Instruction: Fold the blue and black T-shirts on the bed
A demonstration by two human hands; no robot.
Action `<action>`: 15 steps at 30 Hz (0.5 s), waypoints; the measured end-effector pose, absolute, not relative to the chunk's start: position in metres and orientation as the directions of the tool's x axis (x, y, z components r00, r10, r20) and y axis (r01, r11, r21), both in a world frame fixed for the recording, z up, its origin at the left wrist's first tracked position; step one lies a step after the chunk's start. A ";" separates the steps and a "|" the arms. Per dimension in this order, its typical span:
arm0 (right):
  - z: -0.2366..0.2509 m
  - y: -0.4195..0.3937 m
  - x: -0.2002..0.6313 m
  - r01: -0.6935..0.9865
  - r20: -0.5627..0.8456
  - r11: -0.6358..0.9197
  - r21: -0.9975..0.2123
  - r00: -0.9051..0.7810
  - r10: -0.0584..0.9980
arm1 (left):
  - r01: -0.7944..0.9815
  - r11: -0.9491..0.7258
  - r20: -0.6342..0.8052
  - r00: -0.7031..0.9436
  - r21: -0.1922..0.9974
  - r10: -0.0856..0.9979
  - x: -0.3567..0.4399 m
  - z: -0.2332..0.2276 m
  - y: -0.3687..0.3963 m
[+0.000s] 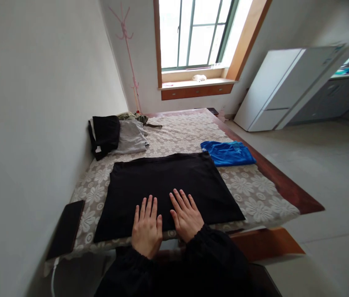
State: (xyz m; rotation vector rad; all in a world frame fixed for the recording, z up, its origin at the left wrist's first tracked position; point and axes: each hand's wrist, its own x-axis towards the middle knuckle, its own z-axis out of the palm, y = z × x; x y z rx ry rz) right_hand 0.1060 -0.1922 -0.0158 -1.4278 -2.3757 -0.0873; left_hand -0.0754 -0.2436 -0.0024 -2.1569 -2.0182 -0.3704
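On the bed [254,194], the black cloth [168,185] lies under both flat, open grips: left hand [147,228], right hand [187,216].

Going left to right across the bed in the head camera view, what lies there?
Flat black rectangular device → folded black and grey clothes pile → spread black cloth under both hands → folded blue garment.

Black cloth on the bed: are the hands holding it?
No. Left hand and right hand lie flat, fingers spread, on the flat black cloth near its front edge.
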 end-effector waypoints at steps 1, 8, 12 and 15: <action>-0.018 -0.194 0.120 0.878 0.349 0.465 -0.111 -0.403 0.846 | 0.996 -0.077 0.305 0.061 0.042 0.950 -0.084 -0.003 -0.251; -0.021 -0.196 0.187 0.949 0.355 0.314 -0.013 -0.290 0.889 | 0.991 -0.128 0.359 0.108 0.031 0.927 -0.126 -0.003 -0.277; -0.004 -0.184 0.126 0.900 0.246 0.423 -0.100 -0.390 0.887 | 0.985 -0.132 0.283 0.097 0.108 0.954 -0.092 0.009 -0.235; 0.000 -0.173 0.074 0.834 0.177 0.530 -0.155 -0.504 0.845 | 0.983 -0.104 0.215 0.070 0.152 0.974 -0.062 0.012 -0.202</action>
